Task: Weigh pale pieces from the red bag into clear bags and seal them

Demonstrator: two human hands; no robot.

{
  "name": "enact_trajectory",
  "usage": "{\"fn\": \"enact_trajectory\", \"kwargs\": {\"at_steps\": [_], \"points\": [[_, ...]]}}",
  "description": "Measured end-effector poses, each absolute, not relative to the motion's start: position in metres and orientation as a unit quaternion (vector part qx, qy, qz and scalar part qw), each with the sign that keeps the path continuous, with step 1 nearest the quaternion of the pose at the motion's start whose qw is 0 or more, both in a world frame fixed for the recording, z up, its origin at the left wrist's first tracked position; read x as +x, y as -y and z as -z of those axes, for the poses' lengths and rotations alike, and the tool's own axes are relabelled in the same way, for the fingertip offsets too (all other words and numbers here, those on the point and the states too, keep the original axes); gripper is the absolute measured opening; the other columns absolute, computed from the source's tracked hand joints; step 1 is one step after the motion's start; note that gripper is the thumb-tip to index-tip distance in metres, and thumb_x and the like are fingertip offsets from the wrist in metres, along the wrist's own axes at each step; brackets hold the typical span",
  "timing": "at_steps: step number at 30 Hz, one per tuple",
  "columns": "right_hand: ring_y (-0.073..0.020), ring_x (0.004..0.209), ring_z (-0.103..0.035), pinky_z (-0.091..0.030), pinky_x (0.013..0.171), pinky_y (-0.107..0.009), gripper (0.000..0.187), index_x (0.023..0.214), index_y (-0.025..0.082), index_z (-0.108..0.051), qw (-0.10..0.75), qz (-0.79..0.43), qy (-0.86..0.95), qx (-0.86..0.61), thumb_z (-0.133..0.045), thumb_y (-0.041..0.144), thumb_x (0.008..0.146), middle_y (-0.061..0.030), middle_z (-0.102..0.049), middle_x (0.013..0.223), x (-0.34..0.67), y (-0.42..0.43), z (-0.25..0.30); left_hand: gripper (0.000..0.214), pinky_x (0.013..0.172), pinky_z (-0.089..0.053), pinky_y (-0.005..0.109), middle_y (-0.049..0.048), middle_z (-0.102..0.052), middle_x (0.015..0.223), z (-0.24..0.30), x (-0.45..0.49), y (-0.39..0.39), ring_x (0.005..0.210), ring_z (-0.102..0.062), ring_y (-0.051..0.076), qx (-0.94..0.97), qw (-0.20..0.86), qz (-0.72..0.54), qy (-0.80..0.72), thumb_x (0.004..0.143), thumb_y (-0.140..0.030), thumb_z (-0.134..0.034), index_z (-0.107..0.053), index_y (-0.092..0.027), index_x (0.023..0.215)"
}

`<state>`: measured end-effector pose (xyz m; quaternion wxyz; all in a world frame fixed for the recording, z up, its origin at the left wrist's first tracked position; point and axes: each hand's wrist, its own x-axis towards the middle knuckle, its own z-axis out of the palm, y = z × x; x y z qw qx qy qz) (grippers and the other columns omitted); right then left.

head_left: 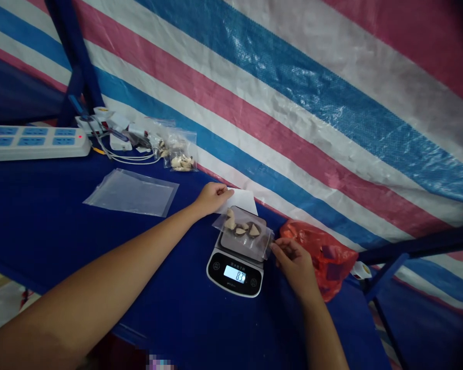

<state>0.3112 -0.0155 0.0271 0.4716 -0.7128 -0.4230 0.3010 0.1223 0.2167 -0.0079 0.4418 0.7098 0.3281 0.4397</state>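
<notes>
Left hand (pixel 212 198), fingers together, touches the white paper card (pixel 246 197); right hand (pixel 293 262) pinches the clear chunk-filled plastic bag (pixel 244 231) on the grey digital scale (pixel 234 273): keep it centred, untugged.

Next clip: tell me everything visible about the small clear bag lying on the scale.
The clear bag is thin, see-through plastic, lying flat across the platform of the scale. Several pale, wedge-shaped pieces sit loose inside. The right hand pinches its right edge; the left hand rests just beyond its far corner on a white paper, whether touching the bag is unclear.
</notes>
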Motion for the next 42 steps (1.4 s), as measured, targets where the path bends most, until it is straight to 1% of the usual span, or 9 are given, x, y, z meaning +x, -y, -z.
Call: {"fn": "enact_trajectory", "kwargs": {"at_steps": [5,8,12,16,18,21,28,38,42], "points": [[-0.0071,0.041,-0.043,-0.027,0.036,-0.020,0.051,0.093,0.016,-0.072,0.526,-0.322,0.338,-0.711,-0.081,0.060,0.067,-0.0011,-0.064,0.066,0.322,0.018,-0.028,0.041,0.055,-0.023,0.028,-0.0050,-0.034,0.051,0.007,0.122,-0.216,0.052,-0.032,0.010,0.700,0.453,-0.440,-0.334,0.077,-0.047,-0.059,-0.045,-0.018,0.052],[-0.0046,0.042,-0.037,-0.026,0.039,-0.018,0.050,0.084,0.017,-0.069,0.571,-0.300,0.275,-0.713,-0.086,0.058,0.061,0.0055,-0.052,0.056,0.333,0.020,-0.024,0.041,0.055,-0.022,0.028,-0.0049,-0.034,0.051,0.006,0.122,-0.216,0.053,-0.033,0.010,0.693,0.456,-0.446,-0.335,0.077,-0.047,-0.059,-0.045,-0.018,0.051],[-0.0051,0.042,-0.032,-0.021,0.039,-0.018,0.048,0.081,0.019,-0.065,0.549,-0.330,0.277,-0.716,-0.082,0.062,0.066,0.0092,-0.040,0.050,0.334,0.019,-0.019,0.041,0.055,-0.023,0.028,-0.0046,-0.035,0.051,0.005,0.122,-0.217,0.053,-0.033,0.010,0.686,0.462,-0.447,-0.341,0.076,-0.048,-0.059,-0.045,-0.018,0.050],[-0.0045,0.041,-0.024,-0.017,0.037,-0.020,0.057,0.057,0.023,-0.038,0.565,-0.329,0.260,-0.711,-0.084,0.056,0.065,0.0107,-0.029,0.047,0.324,0.016,-0.021,0.042,0.055,-0.023,0.028,-0.0045,-0.036,0.050,0.006,0.122,-0.218,0.053,-0.034,0.010,0.681,0.473,-0.444,-0.339,0.076,-0.049,-0.059,-0.047,-0.018,0.051],[-0.0041,0.039,-0.020,-0.017,0.037,-0.021,0.068,0.054,0.025,-0.024,0.612,-0.290,0.232,-0.698,-0.088,0.047,0.059,0.0120,-0.023,0.045,0.319,0.015,-0.024,0.042,0.055,-0.023,0.028,-0.0045,-0.036,0.050,0.007,0.123,-0.218,0.053,-0.034,0.010,0.680,0.475,-0.446,-0.337,0.076,-0.049,-0.059,-0.047,-0.018,0.051],[-0.0040,0.038,-0.019,-0.018,0.036,-0.022,0.073,0.054,0.025,-0.018,0.668,-0.258,0.207,-0.667,-0.090,0.037,0.054,0.0131,-0.018,0.044,0.315,0.013,-0.029,0.041,0.055,-0.024,0.028,-0.0043,-0.037,0.052,0.007,0.124,-0.218,0.054,-0.035,0.010,0.675,0.476,-0.453,-0.334,0.076,-0.048,-0.061,-0.047,-0.018,0.052],[-0.0037,0.039,-0.022,-0.017,0.037,-0.020,0.064,0.055,0.024,-0.028,0.613,-0.313,0.257,-0.679,-0.084,0.053,0.068,0.0109,-0.026,0.045,0.315,0.011,-0.023,0.026,0.060,-0.034,0.026,-0.0039,-0.049,0.066,0.007,0.126,-0.218,0.061,-0.043,0.011,0.628,0.473,-0.525,-0.326,0.074,-0.039,-0.067,-0.051,-0.019,0.072],[-0.0057,0.044,-0.033,-0.023,0.040,-0.018,0.050,0.065,0.020,-0.047,0.538,-0.337,0.346,-0.691,-0.070,0.062,0.080,0.0065,-0.041,0.053,0.310,0.014,-0.022,0.053,0.053,-0.018,0.029,-0.0054,-0.017,0.051,0.002,0.122,-0.215,0.051,-0.019,0.008,0.639,0.358,-0.552,-0.399,0.079,-0.039,-0.060,-0.019,-0.021,0.051],[-0.0057,0.045,-0.035,-0.024,0.041,-0.018,0.047,0.069,0.019,-0.053,0.529,-0.329,0.365,-0.692,-0.070,0.061,0.081,0.0052,-0.046,0.054,0.309,0.013,-0.022,0.049,0.052,-0.017,0.030,-0.0047,-0.016,0.050,0.004,0.125,-0.214,0.050,-0.018,0.008,0.654,0.372,-0.526,-0.397,0.079,-0.033,-0.054,-0.017,-0.021,0.049]]}}
